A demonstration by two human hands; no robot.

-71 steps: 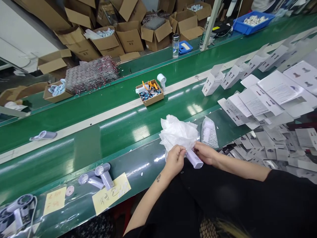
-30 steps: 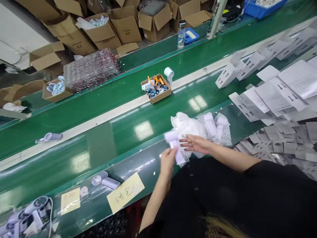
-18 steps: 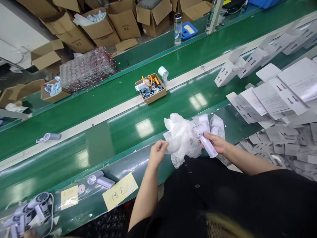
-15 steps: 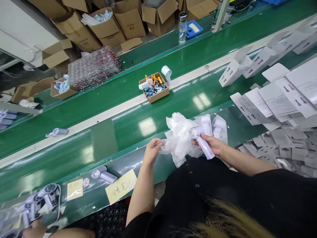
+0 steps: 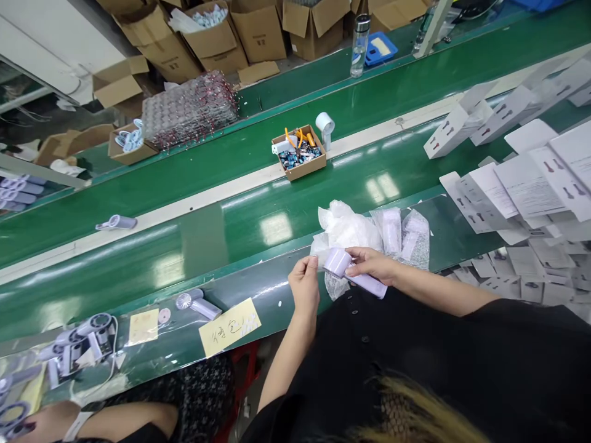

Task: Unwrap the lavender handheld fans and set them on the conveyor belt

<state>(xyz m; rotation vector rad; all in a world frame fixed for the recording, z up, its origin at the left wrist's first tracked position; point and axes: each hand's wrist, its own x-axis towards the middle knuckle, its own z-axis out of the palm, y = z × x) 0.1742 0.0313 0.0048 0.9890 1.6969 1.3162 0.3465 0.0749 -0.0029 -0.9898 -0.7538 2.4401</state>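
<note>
My right hand (image 5: 375, 264) is wrapped round a light purple handheld fan (image 5: 338, 263), its round head toward my left hand and its handle slanting down to the right. My left hand (image 5: 305, 284) pinches the edge of a clear bubble-wrap bag (image 5: 320, 245) beside the fan head. Behind both hands lies a crumpled heap of white bubble-wrap bags (image 5: 353, 231). To its right are two purple fans in bubble wrap, one wrapped fan (image 5: 391, 231) next to another wrapped fan (image 5: 414, 237). Part of the held bag is hidden by the fan and my fingers.
White printed boxes (image 5: 530, 184) crowd the right side. A small carton (image 5: 302, 167) of parts and orange-handled pliers stands on the divider. Leftward lie a loose fan (image 5: 198, 303) and a handwritten yellow note (image 5: 229, 328). A co-worker's arm (image 5: 115, 421) reaches in at lower left.
The fan has been turned, so its head now points left and its grille no longer faces me. My left hand has come closer to it, still pinching the bag.
</note>
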